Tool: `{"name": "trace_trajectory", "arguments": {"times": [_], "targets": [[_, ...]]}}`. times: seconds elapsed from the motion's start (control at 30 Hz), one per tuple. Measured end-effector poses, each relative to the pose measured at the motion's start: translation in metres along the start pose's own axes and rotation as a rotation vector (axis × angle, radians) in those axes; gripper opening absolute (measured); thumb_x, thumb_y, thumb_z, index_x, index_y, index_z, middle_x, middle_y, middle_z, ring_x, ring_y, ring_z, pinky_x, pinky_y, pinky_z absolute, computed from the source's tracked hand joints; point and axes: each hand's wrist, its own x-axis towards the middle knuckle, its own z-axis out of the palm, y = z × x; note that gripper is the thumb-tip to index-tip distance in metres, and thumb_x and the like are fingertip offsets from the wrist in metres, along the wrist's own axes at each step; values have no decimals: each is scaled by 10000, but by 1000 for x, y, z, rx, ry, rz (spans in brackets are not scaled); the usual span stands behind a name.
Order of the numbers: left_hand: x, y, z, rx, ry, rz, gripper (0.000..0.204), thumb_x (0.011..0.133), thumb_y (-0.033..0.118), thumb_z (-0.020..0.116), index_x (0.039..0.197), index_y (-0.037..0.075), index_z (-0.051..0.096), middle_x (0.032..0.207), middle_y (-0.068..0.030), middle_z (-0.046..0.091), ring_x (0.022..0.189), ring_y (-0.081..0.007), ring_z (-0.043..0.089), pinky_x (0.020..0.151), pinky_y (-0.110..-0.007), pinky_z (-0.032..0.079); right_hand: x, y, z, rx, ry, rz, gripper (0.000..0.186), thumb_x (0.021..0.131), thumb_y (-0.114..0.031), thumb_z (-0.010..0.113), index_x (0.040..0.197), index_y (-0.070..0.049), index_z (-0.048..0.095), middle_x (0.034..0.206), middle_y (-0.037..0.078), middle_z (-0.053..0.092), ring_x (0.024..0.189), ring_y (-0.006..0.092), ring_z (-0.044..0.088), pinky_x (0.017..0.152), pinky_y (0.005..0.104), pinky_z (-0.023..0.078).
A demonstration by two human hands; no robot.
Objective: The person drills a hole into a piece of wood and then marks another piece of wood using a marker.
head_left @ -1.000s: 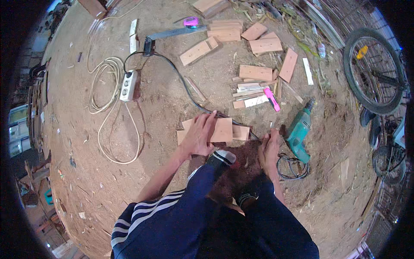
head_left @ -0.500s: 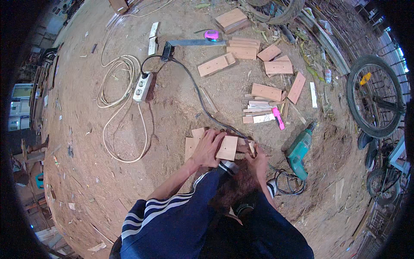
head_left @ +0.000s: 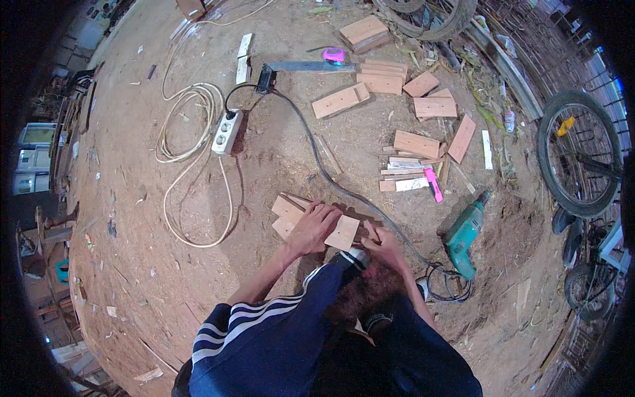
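Flatly, left hand (head_left: 312,227) presses square wooden board (head_left: 344,233).

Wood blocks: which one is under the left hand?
The light wood piece beside the foot, pressed by the left hand; the other blocks lie scattered farther off, untouched.

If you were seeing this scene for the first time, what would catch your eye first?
At the centre, the left hand presses flat on pale square wooden boards lying on the sandy ground, with the right hand beside them. To the right lies a teal power drill; up left, a white power strip amid looped white cable.
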Motion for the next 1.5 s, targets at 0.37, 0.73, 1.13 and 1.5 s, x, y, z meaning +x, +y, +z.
{"name": "trace_trajectory", "arguments": {"times": [0.37,0.73,1.13,1.5], "targets": [[14,-13,-30,110,25,-112,800,621,152,806,1361,29,528,1293,-143,565,1247,-339,538,1095,-522,404,-53,4,-37,-302,656,53,375,845,-160,764,1198,-92,657,1054,221,672,896,448,681,744,524,555],[42,5,-42,7,277,-151,762,655,197,862,1325,20,545,1202,-194,571,1145,-396,583,966,-519,465,-63,47,-25,-443,661,99,326,851,-206,748,1144,-90,664,1037,196,680,832,446,692,688,528,562],[58,65,34,-141,-35,-61,903,904,591,691,1512,-4,390,1281,-255,481,1169,-450,529,1045,-560,376,-63,17,-59,-479,829,210,293,844,-114,759,1099,-27,644,970,208,692,840,424,680,729,492,543],[62,67,37,-288,-156,26,290,964,272,654,1161,70,718,1188,-169,595,1130,-358,583,1013,-493,452,-98,13,-34,-139,490,218,337,877,-138,754,1189,-10,733,836,186,737,727,172,664,703,357,526]]}}
